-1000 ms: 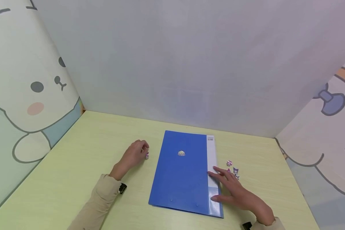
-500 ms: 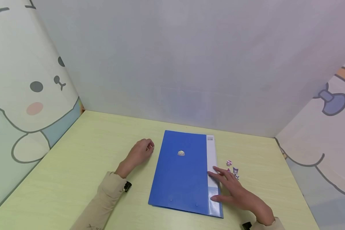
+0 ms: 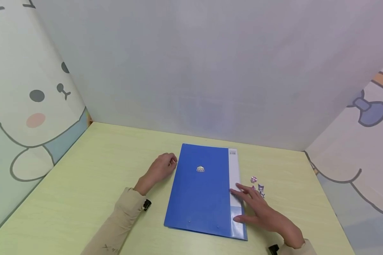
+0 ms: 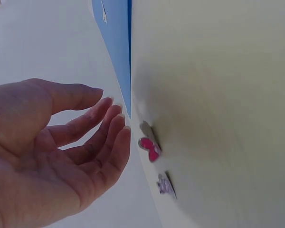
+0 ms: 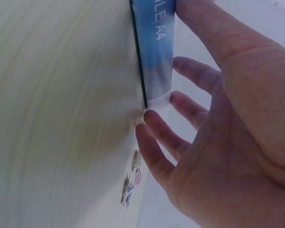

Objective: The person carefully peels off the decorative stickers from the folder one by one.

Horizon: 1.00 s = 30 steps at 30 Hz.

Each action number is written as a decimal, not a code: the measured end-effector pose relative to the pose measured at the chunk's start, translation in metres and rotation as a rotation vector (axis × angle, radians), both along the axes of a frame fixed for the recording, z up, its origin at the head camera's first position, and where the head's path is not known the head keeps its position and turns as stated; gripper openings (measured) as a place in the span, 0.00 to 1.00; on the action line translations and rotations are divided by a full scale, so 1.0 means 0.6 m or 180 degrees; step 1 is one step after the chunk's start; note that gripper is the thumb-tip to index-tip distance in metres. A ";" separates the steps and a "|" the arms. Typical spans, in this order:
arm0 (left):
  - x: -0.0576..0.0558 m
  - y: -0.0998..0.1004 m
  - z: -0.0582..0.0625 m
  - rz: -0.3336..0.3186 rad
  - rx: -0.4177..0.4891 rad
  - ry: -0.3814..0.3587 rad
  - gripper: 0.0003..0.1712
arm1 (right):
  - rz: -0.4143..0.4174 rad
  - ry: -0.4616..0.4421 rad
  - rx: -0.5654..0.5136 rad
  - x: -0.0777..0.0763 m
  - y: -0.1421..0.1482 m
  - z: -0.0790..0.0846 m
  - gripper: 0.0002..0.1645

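A blue A4 file folder [image 3: 198, 198], closed and with a white spine strip, lies flat on the table. On its cover is a small badge-like sticker [image 3: 200, 169]. My left hand [image 3: 162, 167] is beside the folder's left edge, its fingers loosely curved with a gap to the thumb and nothing held. Two small cartoon cut-outs, a pinkish-red one [image 4: 149, 149] and a purple one [image 4: 165, 184], show past its fingertips in the left wrist view; the head view hides them. My right hand [image 3: 258, 209] rests on the spine strip with spread fingers, thumb towards the near end.
Several small pink and purple cartoon cut-outs [image 3: 261, 188] lie on the table just right of my right fingers. The pale yellow table [image 3: 121, 145] meets a grey-white wall [image 3: 191, 71] at the back. Side walls carry cartoon prints.
My left hand has moved right, towards the folder's left edge; a small cut-out seen by its fingers a second ago is now hidden in the head view. The right hand stays on the spine.
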State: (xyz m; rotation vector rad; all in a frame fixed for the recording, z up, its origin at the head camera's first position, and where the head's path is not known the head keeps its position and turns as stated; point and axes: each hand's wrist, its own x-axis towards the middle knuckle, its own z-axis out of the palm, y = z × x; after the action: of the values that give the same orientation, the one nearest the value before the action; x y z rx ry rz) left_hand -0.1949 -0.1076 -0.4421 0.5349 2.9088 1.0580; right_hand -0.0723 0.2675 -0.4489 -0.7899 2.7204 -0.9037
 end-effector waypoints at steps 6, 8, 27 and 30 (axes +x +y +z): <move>-0.003 0.012 0.001 -0.0056 -0.0016 0.0004 0.02 | 0.0035 0.0048 -0.0037 -0.001 0.001 -0.002 0.46; -0.004 0.017 0.001 -0.0081 -0.0035 0.0046 0.02 | 0.0042 0.0058 -0.0047 -0.002 0.001 -0.002 0.46; -0.007 0.058 -0.001 -0.0327 0.0028 -0.0015 0.03 | 0.0009 0.0032 -0.0022 -0.001 0.001 0.003 0.47; -0.008 0.066 -0.001 -0.0379 0.0051 -0.0070 0.03 | 0.0020 0.0059 -0.0037 0.000 0.001 0.003 0.46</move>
State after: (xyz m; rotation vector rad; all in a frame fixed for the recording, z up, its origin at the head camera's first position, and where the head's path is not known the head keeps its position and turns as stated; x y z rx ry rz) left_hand -0.1998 -0.0682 -0.4428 0.6827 2.8119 1.0657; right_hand -0.0724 0.2681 -0.4472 -0.8126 2.7295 -0.9161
